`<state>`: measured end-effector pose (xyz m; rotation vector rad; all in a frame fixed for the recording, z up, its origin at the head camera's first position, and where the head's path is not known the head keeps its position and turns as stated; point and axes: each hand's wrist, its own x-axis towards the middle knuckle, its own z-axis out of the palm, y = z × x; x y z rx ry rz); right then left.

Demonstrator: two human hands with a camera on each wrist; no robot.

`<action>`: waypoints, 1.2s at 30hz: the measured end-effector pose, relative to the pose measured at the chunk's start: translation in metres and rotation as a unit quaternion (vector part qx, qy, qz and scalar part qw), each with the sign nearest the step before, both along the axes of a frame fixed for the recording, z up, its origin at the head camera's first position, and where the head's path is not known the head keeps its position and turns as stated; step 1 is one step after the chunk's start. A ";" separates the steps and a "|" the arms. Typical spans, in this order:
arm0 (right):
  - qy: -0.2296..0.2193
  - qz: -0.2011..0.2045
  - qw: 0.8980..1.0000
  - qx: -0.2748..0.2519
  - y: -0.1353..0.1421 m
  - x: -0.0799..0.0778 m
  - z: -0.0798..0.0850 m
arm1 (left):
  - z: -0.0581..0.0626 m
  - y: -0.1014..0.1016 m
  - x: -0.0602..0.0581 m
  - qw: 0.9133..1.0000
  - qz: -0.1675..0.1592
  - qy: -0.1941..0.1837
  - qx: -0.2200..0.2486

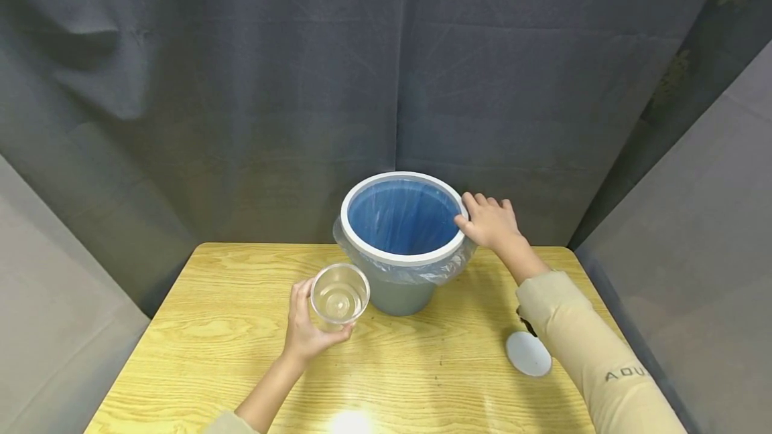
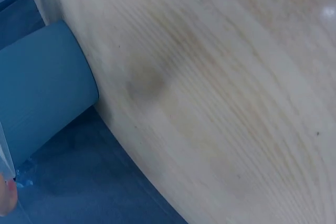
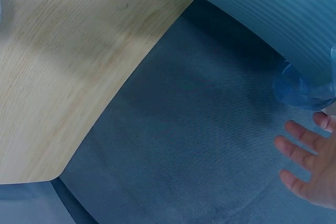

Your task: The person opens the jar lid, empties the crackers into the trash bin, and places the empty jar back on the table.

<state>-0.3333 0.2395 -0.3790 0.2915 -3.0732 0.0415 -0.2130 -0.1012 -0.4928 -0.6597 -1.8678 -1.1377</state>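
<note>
In the head view my left hand (image 1: 309,328) grips a clear plastic cup (image 1: 340,295) by its side, with its open mouth turned up toward the camera. Only a fingertip (image 2: 6,199) of that hand shows at the left wrist view's edge. Beside the cup stands a grey trash bin (image 1: 399,295) with a white rim (image 1: 403,259) and a clear bag (image 1: 449,266) folded out over it. My right hand (image 1: 491,221) rests at the rim's right side. Its fingers (image 3: 299,153) look spread and nearly straight in the right wrist view. The bin's blue-looking inside (image 1: 401,216) shows the lining.
A small white round disc (image 1: 529,353) lies on the wood-grain table (image 1: 241,327), close to the right sleeve (image 1: 591,340). Dark grey curtains (image 1: 271,86) hang behind the table's far edge, and lighter panels (image 1: 699,233) stand at both sides.
</note>
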 end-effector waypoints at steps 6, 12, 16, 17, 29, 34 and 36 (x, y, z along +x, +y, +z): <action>-0.001 -0.002 1.000 -0.001 0.000 0.000 -0.001 | 0.003 0.009 0.009 1.000 -0.021 -0.005 0.000; 0.000 -0.002 1.000 -0.002 0.001 0.000 -0.001 | -0.017 0.014 0.010 0.999 -0.028 -0.039 -0.021; 0.000 -0.002 1.000 -0.003 0.001 0.000 -0.002 | -0.021 0.019 0.014 0.998 -0.036 -0.045 -0.024; 0.000 -0.003 1.000 -0.003 0.001 0.000 -0.002 | -0.022 0.020 0.015 0.998 -0.037 -0.047 -0.024; 0.000 -0.004 1.000 -0.002 0.000 -0.001 0.000 | -0.021 0.043 0.029 0.995 -0.082 -0.052 -0.018; -0.005 -0.006 1.000 -0.003 -0.001 -0.001 0.000 | -0.001 0.054 0.042 0.993 -0.097 -0.058 -0.021; -0.006 -0.006 1.000 -0.005 -0.001 -0.002 0.000 | 0.002 0.057 0.044 0.993 -0.101 -0.059 -0.027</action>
